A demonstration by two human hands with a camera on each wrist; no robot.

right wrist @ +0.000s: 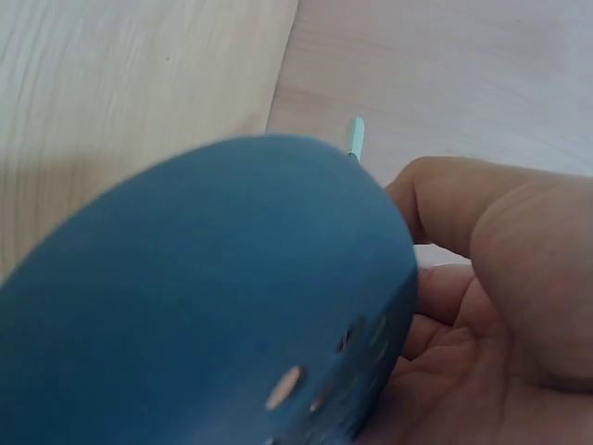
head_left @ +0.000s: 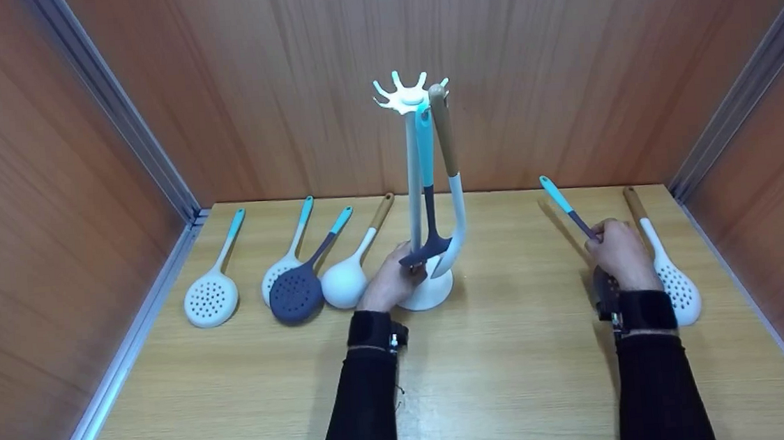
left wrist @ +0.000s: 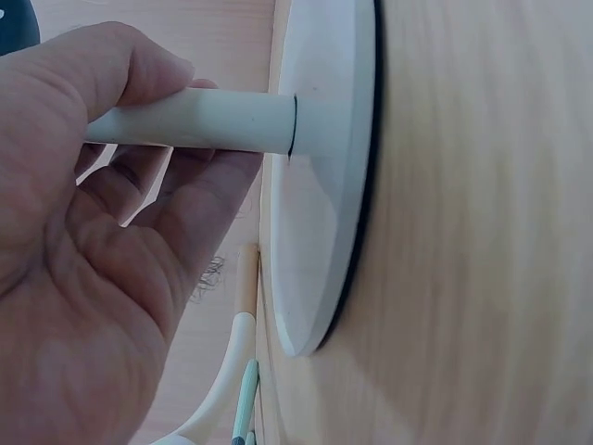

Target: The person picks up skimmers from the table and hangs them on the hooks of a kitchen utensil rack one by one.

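In the head view, my left hand (head_left: 390,282) grips the pole of a white utensil stand (head_left: 412,169) just above its round base. The left wrist view shows the thumb and fingers around that pole (left wrist: 208,120). From the stand's hooked top hang a dark ladle (head_left: 431,206) with a turquoise handle and a white ladle (head_left: 458,204) with a wooden handle. Over at the right, my right hand (head_left: 622,256) pinches a dark slotted spoon (head_left: 581,225) by its handle, turquoise tip pointing away. Its holed head (right wrist: 232,278) fills much of the right wrist view.
A white slotted turner (head_left: 677,288) with a wooden handle lies right of my right hand. Left of the stand lie a white skimmer (head_left: 211,299), another white skimmer (head_left: 277,271) partly under a dark skimmer (head_left: 296,295), and a white ladle (head_left: 344,283). Wooden panels (head_left: 283,81) enclose the table.
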